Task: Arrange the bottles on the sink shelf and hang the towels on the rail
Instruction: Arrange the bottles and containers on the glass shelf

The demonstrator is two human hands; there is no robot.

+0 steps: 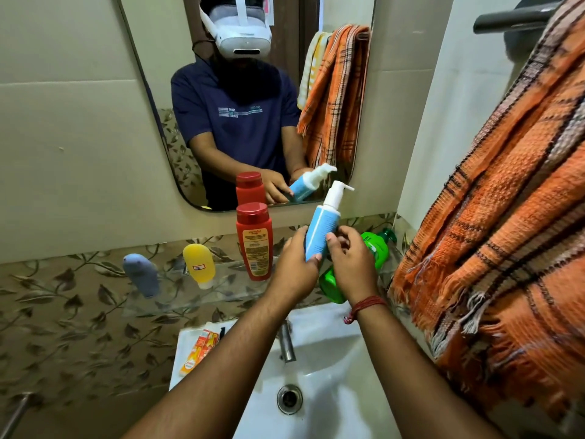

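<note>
A blue pump bottle [323, 226] with a white pump head is tilted above the glass shelf [177, 299]. My left hand [296, 264] grips its lower body, and my right hand [349, 261] holds it from the right. On the shelf stand a grey tube [142, 275], a yellow tube [198, 264] and a red bottle [254, 240]. A green pump bottle [378, 248] lies on its side behind my right hand, partly hidden. An orange checked towel [506, 201] hangs at the right from a dark rail [512, 19].
Below the shelf is a white sink [332, 375] with a metal tap [286, 343] and a drain. An orange tube [199, 350] lies on the sink's left rim. The mirror [152, 74] above shows a person and towels reflected.
</note>
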